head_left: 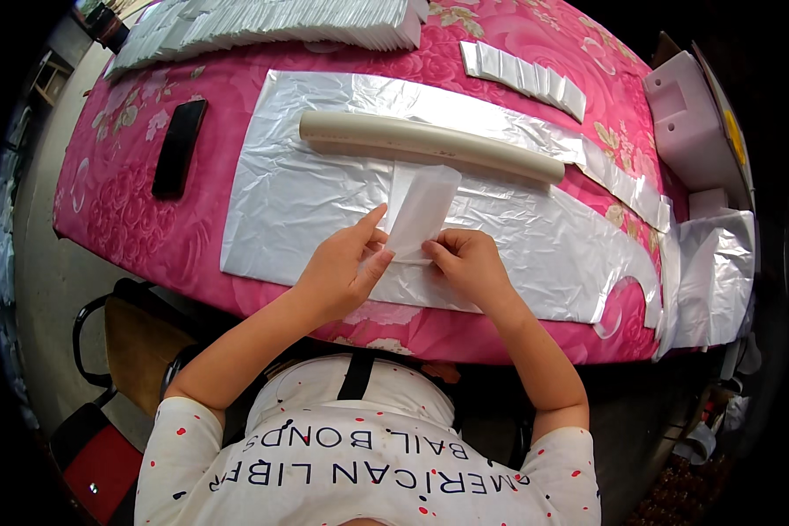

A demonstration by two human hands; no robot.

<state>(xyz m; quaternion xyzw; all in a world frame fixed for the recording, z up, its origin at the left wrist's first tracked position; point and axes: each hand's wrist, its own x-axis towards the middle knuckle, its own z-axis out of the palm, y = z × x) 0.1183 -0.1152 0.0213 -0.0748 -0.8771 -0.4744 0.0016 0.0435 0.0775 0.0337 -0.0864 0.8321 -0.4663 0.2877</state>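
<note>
Head view: right hand (pixel 472 261) pinches translucent sheet (pixel 425 207), left hand (pixel 342 265) touching edge.

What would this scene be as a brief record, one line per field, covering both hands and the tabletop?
Left hand: at the left edge of the translucent film, grip unclear
Right hand: pinching the film's lower right edge
Under the film: silvery sheet on pink floral cloth
Beyond the film: beige tube
Far side: folded white pieces
Left side: black slab, phone-like
</note>
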